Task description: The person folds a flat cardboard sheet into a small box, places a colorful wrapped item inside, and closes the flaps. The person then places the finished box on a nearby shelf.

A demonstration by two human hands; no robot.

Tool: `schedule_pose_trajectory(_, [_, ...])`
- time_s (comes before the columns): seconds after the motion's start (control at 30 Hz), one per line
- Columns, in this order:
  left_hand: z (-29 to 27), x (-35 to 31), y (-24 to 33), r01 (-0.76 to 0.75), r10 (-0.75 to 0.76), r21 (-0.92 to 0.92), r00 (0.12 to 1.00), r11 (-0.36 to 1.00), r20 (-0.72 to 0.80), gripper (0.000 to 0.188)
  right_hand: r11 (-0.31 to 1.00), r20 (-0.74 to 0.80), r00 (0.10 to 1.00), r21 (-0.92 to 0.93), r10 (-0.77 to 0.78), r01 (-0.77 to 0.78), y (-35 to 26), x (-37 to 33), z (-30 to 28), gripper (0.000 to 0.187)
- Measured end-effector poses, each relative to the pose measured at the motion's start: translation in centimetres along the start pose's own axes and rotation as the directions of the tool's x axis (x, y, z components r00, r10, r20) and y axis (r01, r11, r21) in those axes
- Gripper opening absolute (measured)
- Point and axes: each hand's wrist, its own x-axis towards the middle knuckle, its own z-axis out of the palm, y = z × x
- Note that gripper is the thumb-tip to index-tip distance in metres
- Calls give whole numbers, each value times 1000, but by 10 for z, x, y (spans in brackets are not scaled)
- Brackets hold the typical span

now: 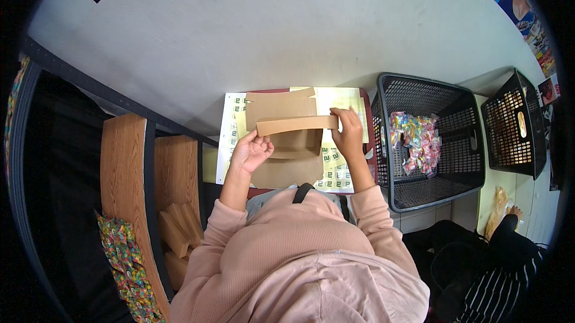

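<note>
We are apparently folding the cardboard box [293,143] at twelve o'clock, left hand [251,152] and right hand [349,131] pinching its flap's [296,124] ends; the next move is probably calling for creasing.

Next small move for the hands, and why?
I'd probably lower the long, narrow brown cardboard strip evenly toward the flapped brown cardboard piece: the left hand and right hand hold its opposite ends, and it spans across that piece.
</note>
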Motion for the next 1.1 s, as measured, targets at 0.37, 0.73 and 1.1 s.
schedule_pose_trajectory(0.37, [-34, 20, -9, -261, 570, 845, 819, 467, -62, 52, 963, 373, 887, -88, 270, -256, 24, 37, 44, 43])
schedule_pose_trajectory(0.73, [-133, 56, -23, -234, 507, 957, 854, 171, 118, 64, 759, 393, 768, 221, 505, -612, 62, -51, 84, 66])
schedule_pose_trajectory(1.1, [-79, 89, 7, -242, 376, 932, 918, 271, 129, 52, 667, 401, 754, 361, 521, -652, 63, -51, 95, 23])
